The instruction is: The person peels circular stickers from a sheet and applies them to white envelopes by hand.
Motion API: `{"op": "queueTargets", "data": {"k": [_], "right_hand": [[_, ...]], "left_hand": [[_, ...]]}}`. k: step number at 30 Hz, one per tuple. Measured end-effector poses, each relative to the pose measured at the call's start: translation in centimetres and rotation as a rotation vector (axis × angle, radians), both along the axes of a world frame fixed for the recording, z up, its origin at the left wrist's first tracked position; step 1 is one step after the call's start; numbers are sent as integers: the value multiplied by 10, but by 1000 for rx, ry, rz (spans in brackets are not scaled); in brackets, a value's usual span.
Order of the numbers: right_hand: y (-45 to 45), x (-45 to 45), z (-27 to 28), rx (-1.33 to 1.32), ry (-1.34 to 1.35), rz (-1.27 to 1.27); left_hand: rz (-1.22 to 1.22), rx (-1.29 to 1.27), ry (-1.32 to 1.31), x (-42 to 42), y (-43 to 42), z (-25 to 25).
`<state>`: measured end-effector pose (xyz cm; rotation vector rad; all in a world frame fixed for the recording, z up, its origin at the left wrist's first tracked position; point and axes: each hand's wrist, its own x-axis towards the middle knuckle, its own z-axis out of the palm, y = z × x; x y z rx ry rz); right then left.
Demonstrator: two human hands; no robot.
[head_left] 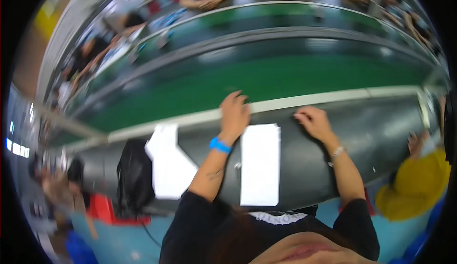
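Note:
My left hand (234,115), with a blue band on its wrist, reaches to the pale rail at the bench's far edge, its fingers apart and no object seen in them. Just below and to its right lies a stack of white sheets (260,164) on the dark bench (304,169). Over the bench to the right of the stack is my right hand (314,122), its fingers bent and somewhat blurred; whether they hold anything is too small to tell. More white sheets (171,166) lie left of my left forearm, overlapping at angles.
A black bag (134,176) sits at the bench's left. Beyond the pale rail (285,103) runs a green conveyor belt (285,71). Several people sit across it. At the right is a person in yellow (412,188), with a hand at the bench. A red stool (102,209) stands lower left.

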<state>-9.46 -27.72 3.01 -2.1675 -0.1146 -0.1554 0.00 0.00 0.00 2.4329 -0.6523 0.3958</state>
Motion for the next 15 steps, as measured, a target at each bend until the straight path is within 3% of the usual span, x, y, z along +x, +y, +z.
{"op": "queueTargets", "data": {"k": [2,3,9,15], "right_hand": [[9,-1,8,-29,-97,-118],[-46,29,23,-58,-284,-88],[-52,31,49,-162,-600,-101],[-26,-15,176,14,-989,-166]], "left_hand": [[-115,-54,-18,28,-8,-5],[-118,-77,-163,63,-63,23],[-120,-66,-116,68,-75,30],[-100,-17,-108,66,-73,31]]}}
